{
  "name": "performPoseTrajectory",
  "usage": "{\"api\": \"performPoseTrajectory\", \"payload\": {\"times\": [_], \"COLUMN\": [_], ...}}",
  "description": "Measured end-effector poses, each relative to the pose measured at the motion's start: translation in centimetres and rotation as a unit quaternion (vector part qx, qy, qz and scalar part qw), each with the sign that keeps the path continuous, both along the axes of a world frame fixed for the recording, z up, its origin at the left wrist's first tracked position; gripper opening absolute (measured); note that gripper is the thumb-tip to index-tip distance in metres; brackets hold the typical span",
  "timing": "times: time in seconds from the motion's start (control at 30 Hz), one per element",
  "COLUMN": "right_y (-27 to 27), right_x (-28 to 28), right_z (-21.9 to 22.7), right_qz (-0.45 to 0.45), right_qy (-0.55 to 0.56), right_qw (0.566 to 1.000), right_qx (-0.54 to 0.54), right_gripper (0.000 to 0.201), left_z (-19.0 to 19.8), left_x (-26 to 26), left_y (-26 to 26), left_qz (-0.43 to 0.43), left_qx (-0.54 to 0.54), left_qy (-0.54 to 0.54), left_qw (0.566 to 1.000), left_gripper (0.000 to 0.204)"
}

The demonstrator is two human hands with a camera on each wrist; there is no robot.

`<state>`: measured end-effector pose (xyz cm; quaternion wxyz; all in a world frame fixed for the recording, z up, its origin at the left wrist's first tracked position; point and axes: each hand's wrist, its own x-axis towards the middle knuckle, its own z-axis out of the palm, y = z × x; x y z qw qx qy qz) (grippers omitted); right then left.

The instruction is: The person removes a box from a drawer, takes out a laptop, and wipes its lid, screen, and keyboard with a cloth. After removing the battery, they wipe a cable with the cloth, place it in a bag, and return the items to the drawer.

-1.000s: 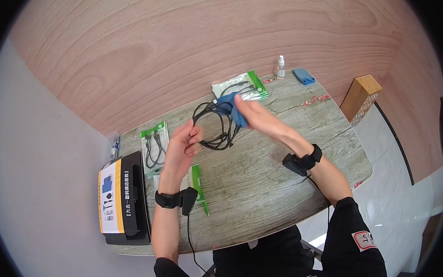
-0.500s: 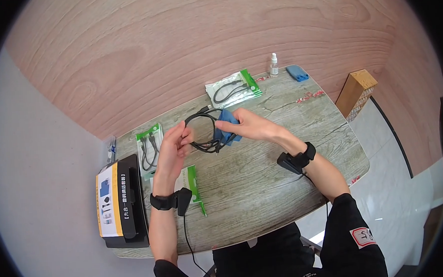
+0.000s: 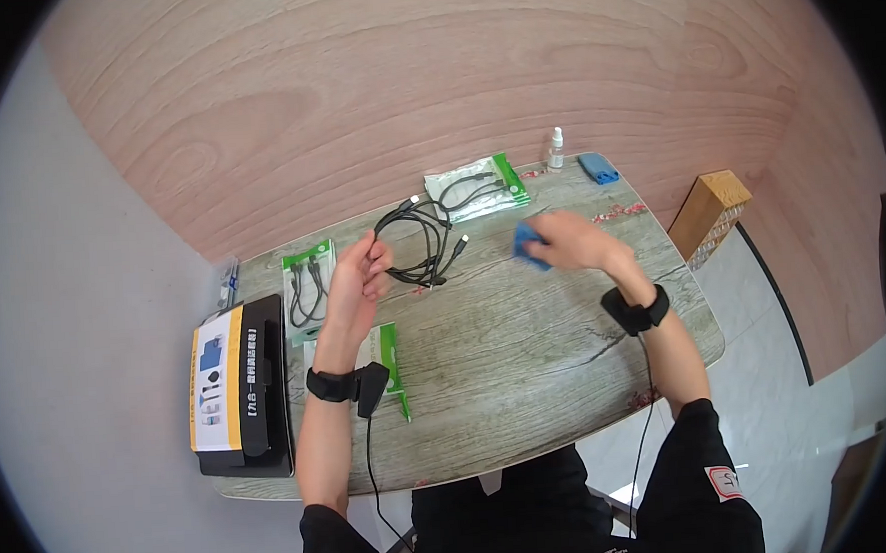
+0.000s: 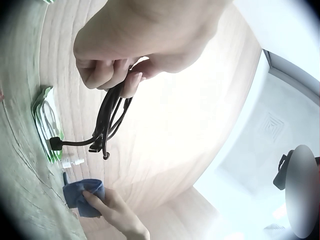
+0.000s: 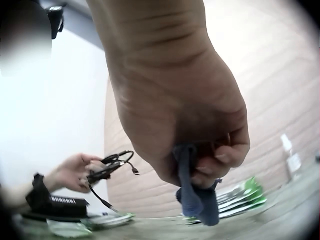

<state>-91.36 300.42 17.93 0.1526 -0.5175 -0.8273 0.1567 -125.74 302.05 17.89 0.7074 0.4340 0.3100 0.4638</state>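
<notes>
My left hand (image 3: 356, 278) pinches a coiled black cable (image 3: 431, 267) between thumb and fingers, over the left-middle part of the table. Its loops hang from the fingertips in the left wrist view, and a plug (image 4: 56, 144) sticks out to one side. A folded blue cloth (image 3: 530, 246) is in the grip of my right hand (image 3: 576, 239), to the right of the cable and apart from it. In the right wrist view the cloth (image 5: 196, 200) hangs below the curled fingers.
Green-and-white packets with cables lie at the back (image 3: 474, 190) and at the left (image 3: 309, 294). Another packet (image 3: 390, 354) is by my left wrist. A black-and-yellow box (image 3: 230, 383) stands far left. A spray bottle (image 3: 556, 150) and second blue cloth (image 3: 599, 167) are at the back right.
My right hand has moved off the cable to the right, taking the blue cloth with it. The left hand still holds the cable, whose loops have spread and whose plug end now shows.
</notes>
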Motion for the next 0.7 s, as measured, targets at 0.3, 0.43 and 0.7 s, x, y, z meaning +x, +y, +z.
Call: {"api": "performPoseTrajectory", "payload": {"times": [0.3, 0.43, 0.7], "right_y": [-4.2, -4.2, -2.0], "right_x": [4.0, 5.8, 5.5], "right_z": [-4.6, -5.2, -6.1], "right_qz": [-0.066, -0.111, -0.206], "right_qy": [-0.169, -0.088, -0.006], "right_qw": [0.981, 0.990, 0.978], "right_qx": [0.074, 0.025, -0.016], "right_gripper": [0.041, 0.050, 0.047], "left_z": [-0.2, -0.8, -1.4], "left_x": [1.7, 0.0, -0.5], "left_y": [-2.4, -3.6, -5.0], "left_qz": [-0.012, -0.003, -0.004], "left_qx": [-0.006, -0.003, 0.001], "left_qy": [0.055, 0.055, 0.070], "left_qw": [0.998, 0.998, 0.998], "left_gripper": [0.030, 0.029, 0.029]}}
